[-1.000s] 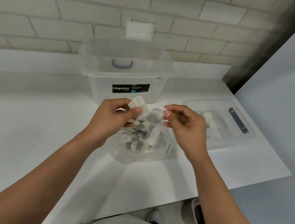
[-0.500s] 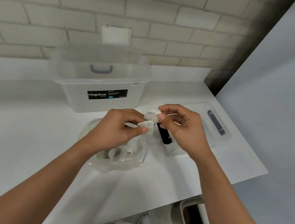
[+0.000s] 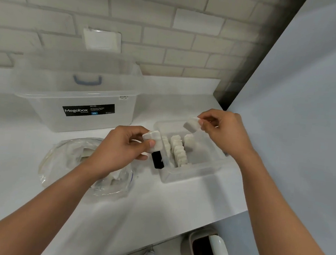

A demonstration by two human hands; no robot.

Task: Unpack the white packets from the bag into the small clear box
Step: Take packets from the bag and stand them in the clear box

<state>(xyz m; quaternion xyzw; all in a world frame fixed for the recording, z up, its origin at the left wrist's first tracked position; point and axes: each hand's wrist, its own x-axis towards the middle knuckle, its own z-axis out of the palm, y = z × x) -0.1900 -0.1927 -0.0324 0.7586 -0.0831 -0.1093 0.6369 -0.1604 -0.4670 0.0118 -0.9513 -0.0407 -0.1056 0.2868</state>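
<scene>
My left hand [image 3: 120, 147] pinches a white packet [image 3: 153, 141] just left of the small clear box [image 3: 189, 175]. My right hand [image 3: 223, 130] pinches another white packet [image 3: 191, 124] above the box's far side. Inside the box, several white packets [image 3: 178, 150] stand in rows. The clear plastic bag [image 3: 66, 159] lies on the counter to the left, under my left forearm, with more white packets in it.
A large clear Megabox tub [image 3: 80, 99] stands at the back left against the brick wall. A black label [image 3: 157, 160] shows on the small box's left end. The counter edge runs at the right and front; a bin [image 3: 207, 250] sits on the floor below.
Both hands have lifted away from the bag and moved right, each with a packet. My right hand has gone out over the small box, my left stops at its left edge.
</scene>
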